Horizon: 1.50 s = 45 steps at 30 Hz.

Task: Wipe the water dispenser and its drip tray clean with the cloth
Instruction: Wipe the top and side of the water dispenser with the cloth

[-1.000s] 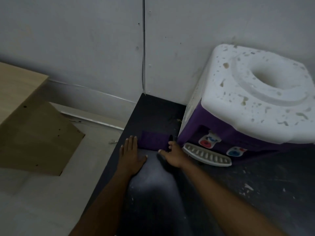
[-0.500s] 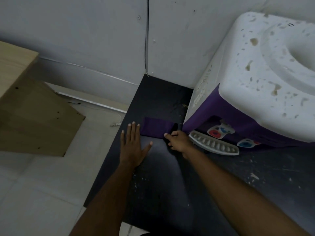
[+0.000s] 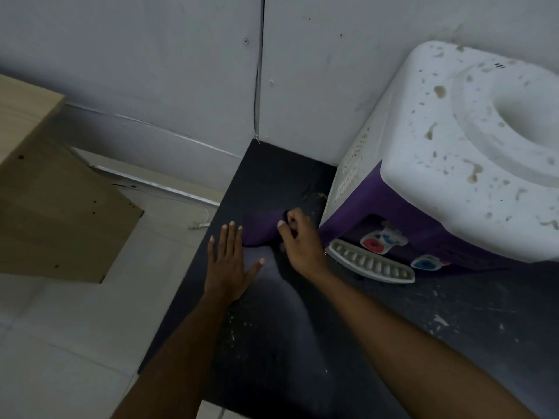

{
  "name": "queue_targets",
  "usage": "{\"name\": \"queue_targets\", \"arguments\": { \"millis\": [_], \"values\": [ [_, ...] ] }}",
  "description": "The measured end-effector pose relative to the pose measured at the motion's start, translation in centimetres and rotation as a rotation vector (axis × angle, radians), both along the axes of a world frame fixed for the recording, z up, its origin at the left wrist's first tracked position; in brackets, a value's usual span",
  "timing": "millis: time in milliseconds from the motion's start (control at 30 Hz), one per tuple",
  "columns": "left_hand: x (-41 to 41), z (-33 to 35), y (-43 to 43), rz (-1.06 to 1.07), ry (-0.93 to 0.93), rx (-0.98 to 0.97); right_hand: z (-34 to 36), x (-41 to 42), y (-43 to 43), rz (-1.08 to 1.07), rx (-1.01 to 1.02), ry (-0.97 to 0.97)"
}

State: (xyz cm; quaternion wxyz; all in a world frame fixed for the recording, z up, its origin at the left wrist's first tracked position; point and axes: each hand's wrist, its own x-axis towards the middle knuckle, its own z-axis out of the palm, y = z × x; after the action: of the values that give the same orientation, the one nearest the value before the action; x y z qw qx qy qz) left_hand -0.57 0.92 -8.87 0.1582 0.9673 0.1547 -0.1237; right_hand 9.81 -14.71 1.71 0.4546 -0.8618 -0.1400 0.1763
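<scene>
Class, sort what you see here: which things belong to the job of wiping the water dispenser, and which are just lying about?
For the job: purple cloth, gripped by the right hand; water dispenser; drip tray.
Just lying about: wooden panel; white cable on the floor.

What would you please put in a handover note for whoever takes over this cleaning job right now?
Left hand: open, flat on the dark tabletop, beside the purple cloth.
Right hand: pinches the cloth's right edge.
The white-and-purple plastic water dispenser stands right of the cloth; its white slotted drip tray sits at its front.
Done: nothing wiped yet; the dispenser's top is spotted with stains.
Left: wipe the dispenser and tray.
</scene>
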Motion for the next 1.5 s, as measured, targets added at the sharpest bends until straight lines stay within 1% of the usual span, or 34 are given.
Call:
{"name": "queue_targets", "arguments": {
  "millis": [67,167,300,367,467,533,633,700,767,900,933,967,1067,1167,1233,1300,1333,1367,1500],
  "values": [
    [0.1,-0.1,0.2,-0.001,0.01,-0.028,1.0,0.0,0.1,0.035,0.048,-0.058],
    [0.2,-0.1,0.4,-0.012,0.044,-0.056,2.7,0.0,0.5,0.058,0.139,-0.088],
    [0.3,0.4,1.0,-0.029,0.06,-0.129,4.7,0.1,1.4,0.031,0.16,-0.163],
    [0.2,0.8,1.5,-0.057,0.075,-0.119,5.9,0.4,1.8,0.009,0.19,-0.186],
    [0.2,1.8,2.1,-0.077,0.069,-0.151,7.7,0.8,2.1,-0.01,0.233,-0.191],
    [0.2,2.4,2.1,-0.085,0.068,-0.159,8.7,1.3,2.2,-0.011,0.226,-0.184],
    [0.3,3.2,2.4,-0.09,0.047,-0.164,10.2,1.9,2.3,0.038,0.212,-0.168],
    [0.6,3.7,3.0,-0.089,-0.009,-0.189,10.8,2.2,2.3,0.079,0.227,-0.178],
    [1.5,5.0,4.1,-0.026,-0.122,-0.263,11.6,2.4,2.1,0.095,0.233,-0.186],
    [4.8,9.6,6.0,0.385,-0.357,-0.539,13.6,3.1,1.8,0.072,0.261,-0.173],
    [5.7,11.0,6.3,0.45,-0.423,-0.595,14.1,3.2,1.8,0.069,0.265,-0.175],
    [6.8,12.8,6.4,0.472,-0.481,-0.633,14.6,3.4,1.8,0.07,0.272,-0.179],
    [9.5,18.3,4.9,0.389,-0.637,-0.693,16.3,3.7,1.7,0.102,0.31,-0.177],
    [11.4,23.3,2.2,0.3,-0.731,-0.831,18.0,3.9,1.4,0.131,0.347,-0.169],
    [12.1,25.8,0.8,0.226,-0.676,-1.012,19.2,3.9,1.1,0.154,0.356,-0.159],
    [12.3,27.6,-0.2,0.145,-0.576,-1.202,20.6,3.8,0.5,0.172,0.368,-0.148],
    [12.3,28.3,-0.4,0.106,-0.537,-1.253,21.2,3.7,0.0,0.174,0.374,-0.141],
    [12.3,28.8,-0.5,0.053,-0.513,-1.256,21.9,3.7,-0.4,0.169,0.377,-0.137],
    [12.4,30.8,-0.2,-0.231,-0.428,-1.153,24.3,3.0,-3.1,0.124,0.382,-0.162]
  ]
}}
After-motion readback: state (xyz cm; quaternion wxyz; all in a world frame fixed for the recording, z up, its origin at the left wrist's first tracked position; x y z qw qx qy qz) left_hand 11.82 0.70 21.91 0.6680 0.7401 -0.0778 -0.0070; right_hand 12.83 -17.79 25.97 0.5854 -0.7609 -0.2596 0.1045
